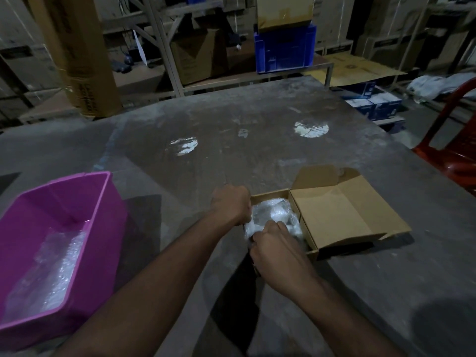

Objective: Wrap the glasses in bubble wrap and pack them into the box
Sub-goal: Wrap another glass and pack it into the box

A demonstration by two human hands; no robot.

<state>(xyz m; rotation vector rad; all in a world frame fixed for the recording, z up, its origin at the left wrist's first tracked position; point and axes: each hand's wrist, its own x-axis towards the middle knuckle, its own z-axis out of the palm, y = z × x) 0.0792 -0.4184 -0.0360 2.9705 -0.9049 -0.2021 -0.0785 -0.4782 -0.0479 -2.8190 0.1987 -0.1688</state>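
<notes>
head view: both hands on bubble wrap (273, 215)

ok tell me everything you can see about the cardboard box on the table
The cardboard box is small, plain brown, and sits open on the grey table in front of the person. Its lid lies folded back to the right, with a flap standing up behind. Bubble wrap fills the tray. The left hand holds its left edge; the right hand reaches into it.

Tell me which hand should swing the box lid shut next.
Right, probably. The right hand sits beside the open lid; the left hand grips the far left side of the box.
</notes>
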